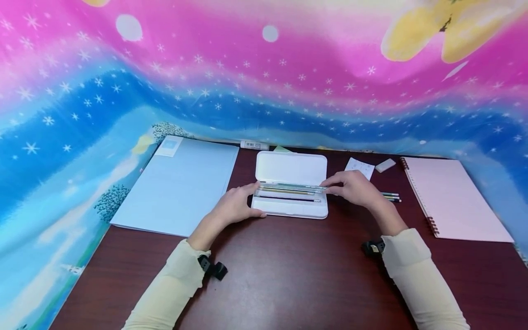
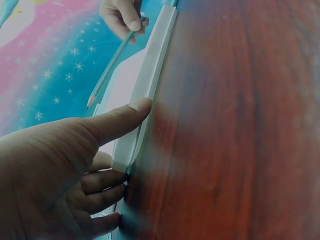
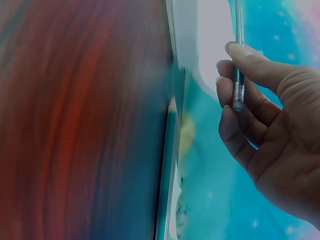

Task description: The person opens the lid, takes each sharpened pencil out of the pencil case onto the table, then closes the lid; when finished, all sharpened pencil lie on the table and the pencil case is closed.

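Your right hand (image 1: 354,188) pinches the pencil (image 1: 294,186) lengthwise over the open case (image 1: 290,208), whose left end your left hand (image 1: 235,206) grips.

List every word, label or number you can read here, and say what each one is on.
Nothing can be read.
White tube at the table's back edge: dark label marks, too small to read.
White slip of paper beside the pencil case: faint marks, too blurred.
Blue folder: pale corner label, no readable text.
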